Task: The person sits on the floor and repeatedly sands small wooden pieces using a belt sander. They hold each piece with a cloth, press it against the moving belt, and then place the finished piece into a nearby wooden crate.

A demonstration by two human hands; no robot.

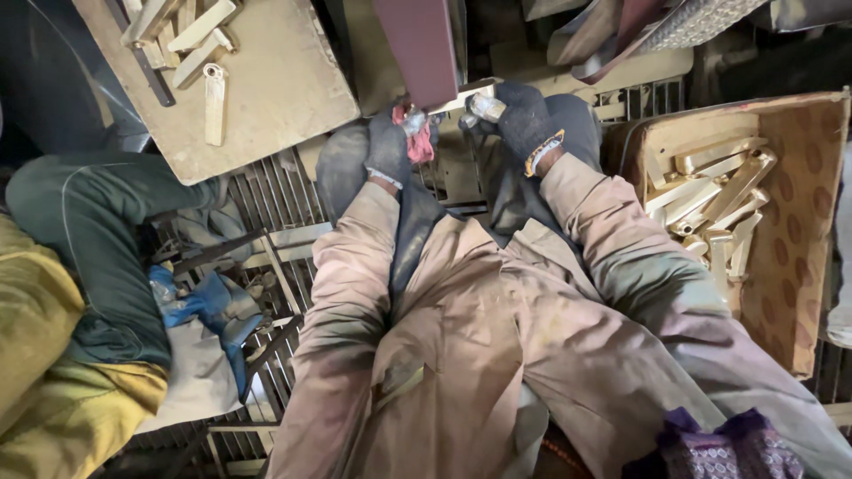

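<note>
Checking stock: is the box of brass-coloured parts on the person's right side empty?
No, the cardboard box by the right hand holds a heap of brass-coloured metal parts.

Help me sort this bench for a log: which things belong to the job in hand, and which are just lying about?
In hand:
left hand with red cloth
right hand gripping metal piece
sanding belt

Lying about:
box of brass pieces
board of brass pieces
blue rag
</note>
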